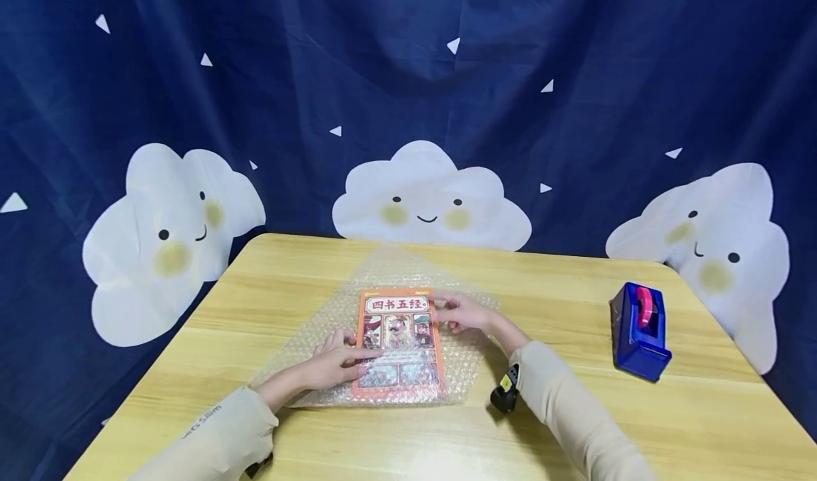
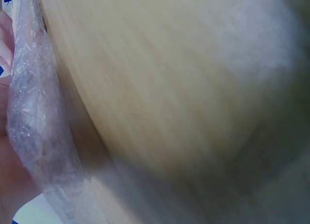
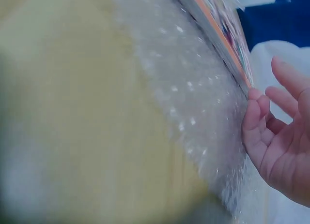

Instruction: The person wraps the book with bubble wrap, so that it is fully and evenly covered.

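An orange-bordered book [image 1: 398, 318] with a red Chinese title lies face up on a sheet of bubble wrap [image 1: 319, 339]. A fold of the clear wrap covers the lower part of its cover. My left hand [image 1: 335, 364] rests at the book's left side, a finger stretched over the wrapped cover. In the left wrist view, bubble wrap [image 2: 36, 103] partly hides that hand [image 2: 14, 171]. At the upper right edge of the book, my right hand [image 1: 466, 313] touches the side with its fingertips. The right wrist view shows those fingertips [image 3: 255, 94] against the book's page edge [image 3: 220, 37].
A blue tape dispenser [image 1: 641, 339] with a pink roll [image 1: 645, 307] stands on the right of the wooden table [image 1: 555, 303]. Behind the table hangs a dark blue curtain [image 1: 396, 76] with smiling clouds. A black device [image 1: 506, 390] is strapped at the right wrist.
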`<state>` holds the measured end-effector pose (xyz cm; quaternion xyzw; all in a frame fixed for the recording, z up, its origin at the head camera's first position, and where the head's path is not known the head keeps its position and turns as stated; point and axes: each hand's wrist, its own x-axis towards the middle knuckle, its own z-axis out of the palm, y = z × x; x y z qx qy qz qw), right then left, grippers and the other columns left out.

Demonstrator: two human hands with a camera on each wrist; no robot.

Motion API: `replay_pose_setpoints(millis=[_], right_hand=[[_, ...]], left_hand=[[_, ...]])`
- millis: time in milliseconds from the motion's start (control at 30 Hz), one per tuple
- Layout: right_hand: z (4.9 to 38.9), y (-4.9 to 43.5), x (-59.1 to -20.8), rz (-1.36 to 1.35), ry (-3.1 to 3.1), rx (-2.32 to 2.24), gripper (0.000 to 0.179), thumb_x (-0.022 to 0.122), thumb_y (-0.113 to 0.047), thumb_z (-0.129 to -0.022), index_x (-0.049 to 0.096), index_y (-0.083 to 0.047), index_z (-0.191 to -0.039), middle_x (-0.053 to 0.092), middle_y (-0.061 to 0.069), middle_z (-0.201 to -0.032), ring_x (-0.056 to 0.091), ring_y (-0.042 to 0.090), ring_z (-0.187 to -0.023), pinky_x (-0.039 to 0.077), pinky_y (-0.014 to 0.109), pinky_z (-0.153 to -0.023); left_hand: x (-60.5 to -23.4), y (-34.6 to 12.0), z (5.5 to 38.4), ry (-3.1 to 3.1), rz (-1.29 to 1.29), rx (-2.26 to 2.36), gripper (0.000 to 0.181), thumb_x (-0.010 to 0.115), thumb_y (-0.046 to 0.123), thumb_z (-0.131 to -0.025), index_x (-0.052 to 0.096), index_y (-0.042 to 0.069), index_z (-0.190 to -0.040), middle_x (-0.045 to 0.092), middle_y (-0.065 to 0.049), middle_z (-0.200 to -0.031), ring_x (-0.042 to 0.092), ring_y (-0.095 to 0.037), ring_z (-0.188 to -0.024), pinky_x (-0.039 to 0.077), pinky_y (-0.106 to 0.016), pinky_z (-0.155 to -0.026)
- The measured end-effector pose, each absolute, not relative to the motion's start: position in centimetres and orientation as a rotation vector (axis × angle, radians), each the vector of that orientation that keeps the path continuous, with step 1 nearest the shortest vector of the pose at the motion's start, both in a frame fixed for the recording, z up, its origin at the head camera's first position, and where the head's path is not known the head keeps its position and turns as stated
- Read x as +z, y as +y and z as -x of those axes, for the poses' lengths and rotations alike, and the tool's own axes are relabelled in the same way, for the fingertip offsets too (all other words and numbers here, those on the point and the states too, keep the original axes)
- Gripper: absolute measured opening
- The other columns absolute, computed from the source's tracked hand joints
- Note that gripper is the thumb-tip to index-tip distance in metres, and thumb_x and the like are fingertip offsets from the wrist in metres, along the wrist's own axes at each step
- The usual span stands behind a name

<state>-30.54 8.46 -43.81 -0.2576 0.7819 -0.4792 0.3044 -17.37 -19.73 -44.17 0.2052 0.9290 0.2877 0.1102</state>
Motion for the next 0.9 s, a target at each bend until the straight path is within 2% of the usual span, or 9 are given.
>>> replay_pose_setpoints(millis=[200,533,633,700,800,900], right_hand=[[31.9,8.2,-43.9,0.587,2.032,-1.369,0.060,0.055,-0.016,-0.091,0.026,-0.002,-0.142,0.046,0.003,-0.072,0.042,0.011,-0.056,0.041,0.019,-0.053],[34.1,8.8,-44.7,0.561,2.043,-1.443,0.061,0.054,-0.013,-0.091,0.024,-0.003,-0.143,0.049,0.007,-0.084,0.048,0.012,-0.064,0.047,0.023,-0.061],[34.6,8.9,-44.9,0.549,2.064,-1.475,0.059,0.053,-0.010,-0.091,0.025,-0.001,-0.142,0.051,0.012,-0.096,0.049,0.012,-0.066,0.048,0.023,-0.061],[35.0,8.8,-45.0,0.529,2.079,-1.509,0.058,0.053,-0.009,-0.090,0.027,-0.001,-0.142,0.049,0.018,-0.111,0.049,0.012,-0.068,0.048,0.022,-0.062],[35.3,8.6,-45.0,0.513,2.105,-1.543,0.059,0.053,-0.010,-0.091,0.025,-0.001,-0.142,0.036,0.024,-0.135,0.051,0.011,-0.071,0.049,0.023,-0.066],[35.6,8.3,-44.9,0.490,2.112,-1.557,0.064,0.053,-0.010,-0.091,0.020,-0.003,-0.144,0.021,0.024,-0.146,0.051,0.010,-0.070,0.049,0.023,-0.067]], left_hand=[[-44.0,-19.7,17.3,2.711,-0.581,0.866,0.036,0.057,0.026,-0.089,0.057,0.029,-0.125,0.032,-0.005,-0.106,0.026,-0.021,-0.087,0.022,-0.033,-0.068],[-43.9,-19.7,17.1,2.696,-0.583,0.884,0.037,0.058,0.025,-0.088,0.057,0.027,-0.125,0.033,-0.004,-0.106,0.026,-0.020,-0.089,0.023,-0.034,-0.069],[-44.0,-19.6,17.1,2.696,-0.579,0.862,0.037,0.058,0.024,-0.089,0.057,0.030,-0.125,0.033,-0.003,-0.106,0.026,-0.019,-0.089,0.021,-0.034,-0.068],[-44.0,-19.6,17.1,2.698,-0.575,0.851,0.037,0.057,0.023,-0.089,0.056,0.031,-0.125,0.032,-0.003,-0.106,0.025,-0.019,-0.089,0.021,-0.034,-0.068],[-44.0,-19.6,17.2,2.710,-0.574,0.840,0.038,0.058,0.024,-0.088,0.056,0.032,-0.125,0.033,-0.003,-0.106,0.026,-0.019,-0.088,0.021,-0.034,-0.068],[-44.1,-19.6,17.2,2.720,-0.574,0.835,0.038,0.058,0.024,-0.088,0.056,0.032,-0.125,0.034,-0.004,-0.108,0.026,-0.019,-0.090,0.022,-0.034,-0.069]])
